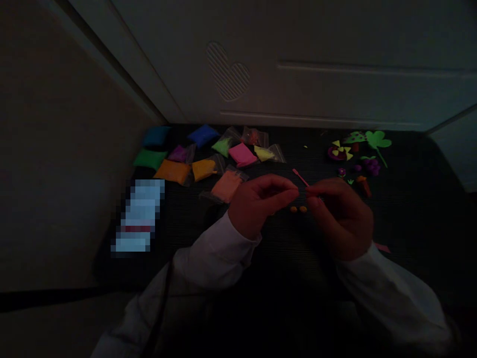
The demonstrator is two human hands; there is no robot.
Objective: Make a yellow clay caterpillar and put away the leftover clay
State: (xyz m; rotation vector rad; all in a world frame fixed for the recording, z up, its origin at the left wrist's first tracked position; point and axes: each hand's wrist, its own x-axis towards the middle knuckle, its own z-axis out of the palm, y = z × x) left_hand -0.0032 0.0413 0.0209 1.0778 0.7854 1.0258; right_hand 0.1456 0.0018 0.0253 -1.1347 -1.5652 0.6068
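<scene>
The right hand (339, 218) is gripping a thin pink stick (301, 178) between thumb and fingers, and its flat end is pointing up and away, toward the wall. The left hand (263, 203) is facing it just beside, with thumb and fingertips together in a closed grip; I cannot tell whether anything small is sitting between them. Both grips are hovering close to each other over the dark worktop (288, 236), so the stick is lying between the hands and toward the right one.

Below the fingertips, two small orange balls (298, 209) are resting side by side on the worktop, near the right thumb. For good work here, the wrists are best staying clear of them, since a sleeve could be rolling or flattening such soft-looking pieces. The right grip is probably doing best when it is holding the stick lightly, near its working end, while the left fingertips are giving steady support without squeezing. Because the light is dim, slow, small movements are likely serving better than quick ones.

The peach bag (225, 185) is lying just behind the left hand, a phone (138, 216) is lying farther left, and a purple dish (330, 153) is standing beyond the right hand.
</scene>
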